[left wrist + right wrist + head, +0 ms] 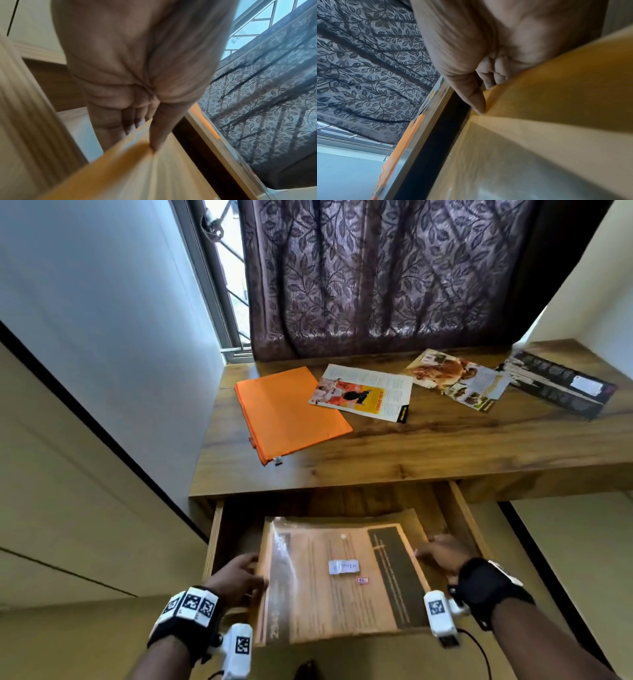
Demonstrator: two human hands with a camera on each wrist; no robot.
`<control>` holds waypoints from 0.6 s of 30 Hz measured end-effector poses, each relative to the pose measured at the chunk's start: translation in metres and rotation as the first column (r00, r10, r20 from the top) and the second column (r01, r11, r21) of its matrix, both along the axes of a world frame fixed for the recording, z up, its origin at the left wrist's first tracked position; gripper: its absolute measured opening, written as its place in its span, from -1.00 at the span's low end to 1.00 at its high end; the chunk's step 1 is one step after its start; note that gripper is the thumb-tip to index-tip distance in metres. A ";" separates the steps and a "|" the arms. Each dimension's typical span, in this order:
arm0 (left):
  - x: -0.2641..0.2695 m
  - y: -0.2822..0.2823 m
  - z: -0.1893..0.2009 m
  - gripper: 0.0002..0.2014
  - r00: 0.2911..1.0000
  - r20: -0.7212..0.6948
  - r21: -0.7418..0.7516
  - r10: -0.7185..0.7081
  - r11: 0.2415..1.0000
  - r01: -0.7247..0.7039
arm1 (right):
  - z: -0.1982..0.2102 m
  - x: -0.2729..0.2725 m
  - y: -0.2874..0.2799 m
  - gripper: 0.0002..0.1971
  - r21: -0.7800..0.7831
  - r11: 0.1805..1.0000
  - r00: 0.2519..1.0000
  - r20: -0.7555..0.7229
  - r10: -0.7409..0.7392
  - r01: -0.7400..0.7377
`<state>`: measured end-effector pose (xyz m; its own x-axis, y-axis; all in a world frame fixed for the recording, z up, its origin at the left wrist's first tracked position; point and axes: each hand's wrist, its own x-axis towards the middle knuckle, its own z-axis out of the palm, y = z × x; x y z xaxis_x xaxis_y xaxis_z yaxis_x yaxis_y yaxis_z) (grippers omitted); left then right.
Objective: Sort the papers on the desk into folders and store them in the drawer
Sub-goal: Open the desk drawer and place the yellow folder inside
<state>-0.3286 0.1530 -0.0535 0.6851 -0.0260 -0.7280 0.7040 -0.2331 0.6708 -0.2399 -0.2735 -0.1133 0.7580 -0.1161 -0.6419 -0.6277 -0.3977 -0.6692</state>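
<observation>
A translucent amber folder [339,580] with a printed page inside and a small white label lies over the open drawer [214,542] under the desk. My left hand [239,577] pinches its left edge, thumb on top and fingers beneath, as the left wrist view shows with the folder [137,169]. My right hand [442,553] pinches its right edge, and the right wrist view shows the thumb pressed on the folder [547,108]. On the desk [411,453] lie an orange folder [291,412] and three loose printed papers: one [363,392], another [459,381] and a dark one [561,381].
A patterned curtain [387,275] hangs behind the desk, with a window [226,268] to its left. A white wall [113,313] borders the desk's left side. Drawer side walls flank the folder closely.
</observation>
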 end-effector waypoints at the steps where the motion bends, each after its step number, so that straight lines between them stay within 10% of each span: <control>1: 0.001 0.000 -0.007 -0.53 0.999 0.016 0.065 0.038 0.997 -0.039 | -0.009 0.005 -0.001 -0.57 0.008 1.000 1.000 0.007 0.001 -0.001; 18: 0.071 0.001 -0.043 -0.57 0.960 -0.030 0.408 -0.277 0.874 0.265 | 0.014 0.039 0.049 -0.63 -0.151 0.957 0.968 -0.036 0.247 -0.250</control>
